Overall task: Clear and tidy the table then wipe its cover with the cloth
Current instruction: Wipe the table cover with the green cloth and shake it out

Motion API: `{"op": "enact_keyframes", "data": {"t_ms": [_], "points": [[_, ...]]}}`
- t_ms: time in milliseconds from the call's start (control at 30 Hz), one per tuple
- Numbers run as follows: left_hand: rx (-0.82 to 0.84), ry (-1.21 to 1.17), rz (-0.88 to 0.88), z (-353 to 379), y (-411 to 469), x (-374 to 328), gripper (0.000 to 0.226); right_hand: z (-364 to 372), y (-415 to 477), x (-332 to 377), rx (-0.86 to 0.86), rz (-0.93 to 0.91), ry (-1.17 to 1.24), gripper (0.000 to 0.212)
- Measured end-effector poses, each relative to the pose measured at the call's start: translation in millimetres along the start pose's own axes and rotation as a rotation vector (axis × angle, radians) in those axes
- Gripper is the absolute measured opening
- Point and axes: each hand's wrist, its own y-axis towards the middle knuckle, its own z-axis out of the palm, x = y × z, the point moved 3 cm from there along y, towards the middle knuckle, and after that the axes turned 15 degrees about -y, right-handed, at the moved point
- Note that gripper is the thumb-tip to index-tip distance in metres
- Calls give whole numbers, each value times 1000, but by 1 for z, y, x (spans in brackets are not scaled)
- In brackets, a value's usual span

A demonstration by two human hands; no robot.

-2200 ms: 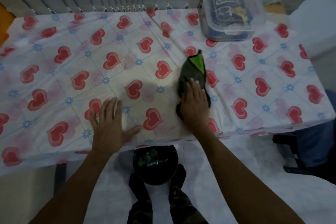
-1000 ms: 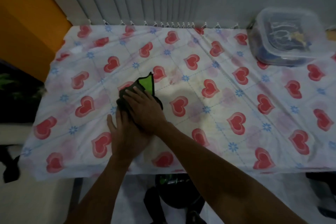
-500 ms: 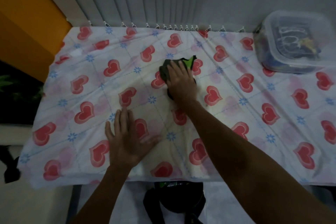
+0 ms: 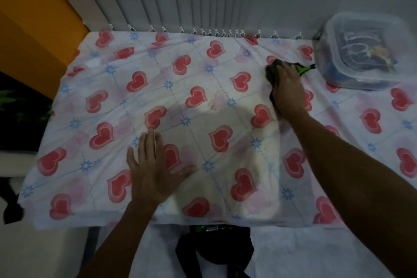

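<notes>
Right hand (image 4: 287,84) is pressed flat, fingers straight, on the dark cloth (image 4: 271,72) in the upper right of the frame, just beside the lidded plastic container (image 4: 365,52). Left hand (image 4: 153,170) is spread flat on the heart-print cover (image 4: 203,108) at lower centre. Even palm pressure and overlapped strokes are advised, with the cover pinned so that wrinkles are not dragged along.

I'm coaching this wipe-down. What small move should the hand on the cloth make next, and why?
Probably pull the cloth toward the near edge. The right hand presses it flat at the far side of the cover, its green tip nearly at the plastic box, so going further right is blocked. The left hand pins the cover.
</notes>
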Motion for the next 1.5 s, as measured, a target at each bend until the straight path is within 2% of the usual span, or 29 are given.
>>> {"op": "enact_keyframes", "data": {"t_ms": [67, 167, 300, 400, 500, 567, 700, 900, 1100, 1500], "points": [[6, 10, 18, 0, -1, 0, 136, -10, -15, -28, -12, 66, 19, 46], [17, 1, 40, -4, -2, -1, 137, -34, -43, -45, -25, 67, 68, 45], [11, -17, 78, -13, 2, -14, 132, -91, -66, -6, -89, 12, 178, 44], [4, -9, 210, -14, 12, -46, 123, -107, -94, 59, -76, -204, 231, 33], [51, -19, 348, 3, 19, -82, 117, -59, -132, 106, 33, -477, 108, 36], [85, -13, 374, 17, 19, -91, 118, -21, -144, 111, 54, -503, 9, 43], [53, -2, 386, 28, 15, -87, 121, -9, -138, 101, 40, -411, 14, 45], [63, 65, 350, 27, 15, -89, 120, -17, -130, 40, 45, -94, -69, 46], [64, 80, 360, 27, 14, -87, 120, -25, -134, -14, 68, 90, -150, 46], [78, 104, 351, 26, 15, -87, 122, -46, -179, -111, 28, 285, -190, 43]]}}
